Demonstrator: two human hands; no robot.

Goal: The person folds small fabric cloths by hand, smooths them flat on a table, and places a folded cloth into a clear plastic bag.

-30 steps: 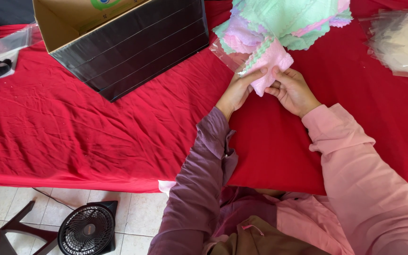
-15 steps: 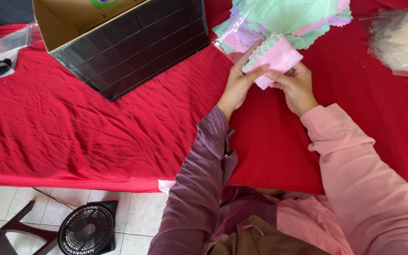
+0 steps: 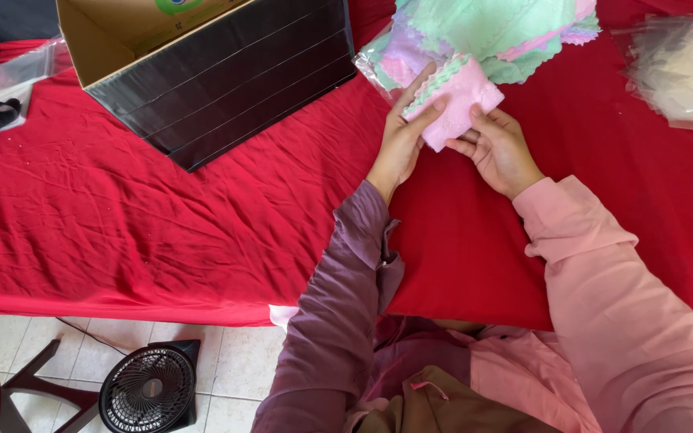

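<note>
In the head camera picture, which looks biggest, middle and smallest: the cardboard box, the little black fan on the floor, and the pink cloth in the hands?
1. Cardboard box, though its top is cut off.
2. Black fan; it sits farther away on the floor, so it may be bigger than it looks.
3. Folded pink cloth, held by the left hand and right hand.

Cardboard box (image 3: 202, 64) and cloth pile (image 3: 499, 32), cut off at top edge

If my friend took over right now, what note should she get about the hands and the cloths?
Left hand: fingers lie flat on the small folded pink cloth, gripping it.
Right hand: holds the same cloth from below.
The pile of pastel green, pink and purple cloths lies just beyond it on the red tablecloth.
Done: this cloth looks folded.
Left: the pile. The open cardboard box sits to the left.
</note>
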